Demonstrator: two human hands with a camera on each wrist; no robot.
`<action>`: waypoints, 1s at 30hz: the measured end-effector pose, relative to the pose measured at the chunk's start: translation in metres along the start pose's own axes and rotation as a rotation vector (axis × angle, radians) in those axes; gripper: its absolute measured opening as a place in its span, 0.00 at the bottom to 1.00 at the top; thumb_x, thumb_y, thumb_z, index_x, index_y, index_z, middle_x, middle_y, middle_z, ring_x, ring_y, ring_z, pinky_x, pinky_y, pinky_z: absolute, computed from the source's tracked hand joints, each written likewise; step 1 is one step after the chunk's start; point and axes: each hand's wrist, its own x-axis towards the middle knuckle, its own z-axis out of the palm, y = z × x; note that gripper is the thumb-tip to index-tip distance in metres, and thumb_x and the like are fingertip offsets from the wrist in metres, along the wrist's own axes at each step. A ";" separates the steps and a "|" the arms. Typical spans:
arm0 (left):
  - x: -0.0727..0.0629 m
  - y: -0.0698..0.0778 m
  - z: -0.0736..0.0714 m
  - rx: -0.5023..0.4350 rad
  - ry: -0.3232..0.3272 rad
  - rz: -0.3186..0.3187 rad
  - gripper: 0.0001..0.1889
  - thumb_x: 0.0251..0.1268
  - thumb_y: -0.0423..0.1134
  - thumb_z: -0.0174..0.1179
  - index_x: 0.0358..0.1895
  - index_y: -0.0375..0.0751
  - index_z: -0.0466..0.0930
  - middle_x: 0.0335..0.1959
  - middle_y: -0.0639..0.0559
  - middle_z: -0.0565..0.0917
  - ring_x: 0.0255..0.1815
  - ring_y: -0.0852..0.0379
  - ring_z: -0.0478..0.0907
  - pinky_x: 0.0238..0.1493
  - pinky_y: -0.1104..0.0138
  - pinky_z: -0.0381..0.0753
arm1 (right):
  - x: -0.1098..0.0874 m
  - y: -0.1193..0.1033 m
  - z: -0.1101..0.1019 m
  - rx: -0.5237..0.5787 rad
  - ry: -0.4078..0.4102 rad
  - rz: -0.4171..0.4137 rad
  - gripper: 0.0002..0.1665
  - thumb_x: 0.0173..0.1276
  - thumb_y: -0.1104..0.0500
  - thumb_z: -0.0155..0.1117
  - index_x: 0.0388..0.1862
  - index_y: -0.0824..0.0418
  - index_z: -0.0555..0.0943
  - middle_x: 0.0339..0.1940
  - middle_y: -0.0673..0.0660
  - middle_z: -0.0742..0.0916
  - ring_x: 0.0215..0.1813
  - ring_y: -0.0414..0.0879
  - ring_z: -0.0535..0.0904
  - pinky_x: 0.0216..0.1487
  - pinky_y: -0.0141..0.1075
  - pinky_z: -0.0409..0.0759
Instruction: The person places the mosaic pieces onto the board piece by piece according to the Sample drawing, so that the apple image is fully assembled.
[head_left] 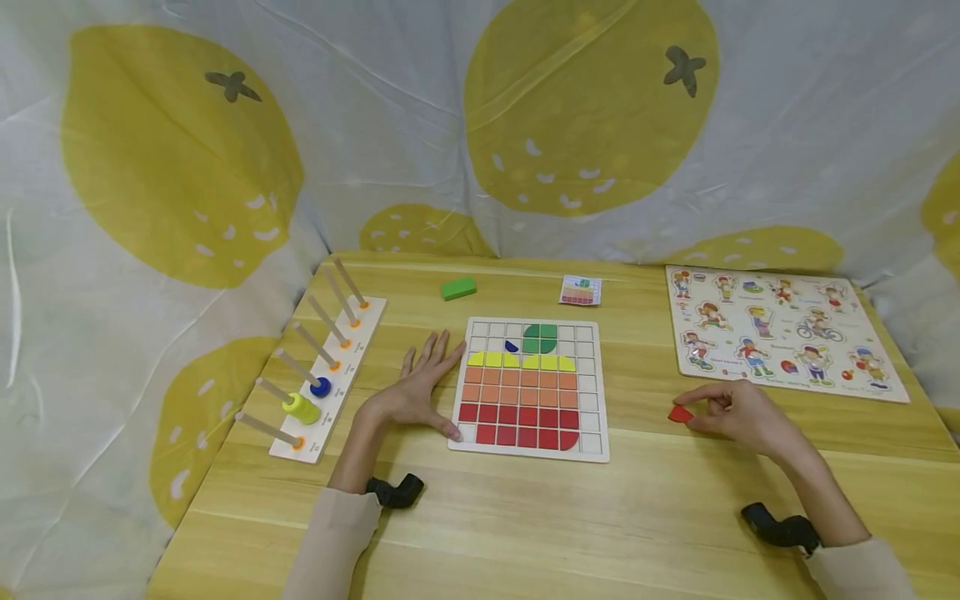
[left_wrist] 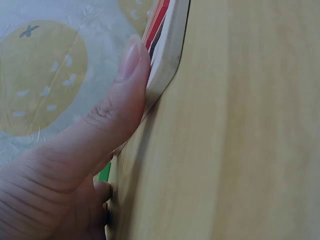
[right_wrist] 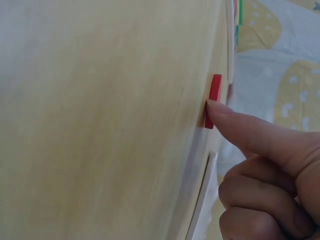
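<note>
A white grid board (head_left: 588,380) lies on the table, filled with rows of red, orange and yellow tiles (head_left: 521,361) and a green leaf shape (head_left: 540,338). A small dark blue piece (head_left: 512,346) sits near the leaf. At the board's left side rests my left hand (head_left: 411,393), fingers spread, its thumb touching the lower left corner. In the left wrist view the thumb (left_wrist: 107,112) lies along the board's edge. To the right of the board, my right hand (head_left: 742,414) pinches a red quarter-round tile (head_left: 679,413) between thumb and forefinger, close to the tabletop.
On the left stands a peg rack (head_left: 378,321) with yellow rings (head_left: 303,408) and a blue ring (head_left: 321,387). Behind the board lie a green block (head_left: 458,289) and a small picture card (head_left: 580,291). A picture puzzle board (head_left: 727,333) lies at the back right.
</note>
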 end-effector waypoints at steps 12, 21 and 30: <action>0.001 -0.002 0.000 0.020 -0.003 -0.003 0.75 0.40 0.56 0.85 0.86 0.45 0.36 0.85 0.36 0.24 0.85 0.35 0.17 0.79 0.34 0.18 | -0.001 -0.009 0.010 -0.034 0.007 0.092 0.20 0.57 0.51 0.82 0.42 0.61 0.87 0.18 0.45 0.66 0.20 0.34 0.59 0.22 0.30 0.60; 0.000 -0.006 0.002 0.021 -0.002 -0.004 0.75 0.41 0.56 0.84 0.86 0.46 0.35 0.85 0.36 0.24 0.85 0.36 0.17 0.79 0.34 0.18 | 0.002 -0.012 0.015 0.009 -0.010 0.066 0.15 0.58 0.57 0.81 0.41 0.61 0.88 0.18 0.44 0.63 0.19 0.34 0.57 0.21 0.29 0.59; 0.000 -0.002 0.000 0.013 0.002 -0.003 0.75 0.40 0.56 0.85 0.86 0.46 0.36 0.85 0.37 0.25 0.85 0.36 0.17 0.80 0.35 0.18 | 0.008 -0.018 0.022 0.017 -0.040 0.014 0.20 0.55 0.59 0.83 0.46 0.61 0.86 0.18 0.45 0.64 0.21 0.34 0.58 0.23 0.29 0.60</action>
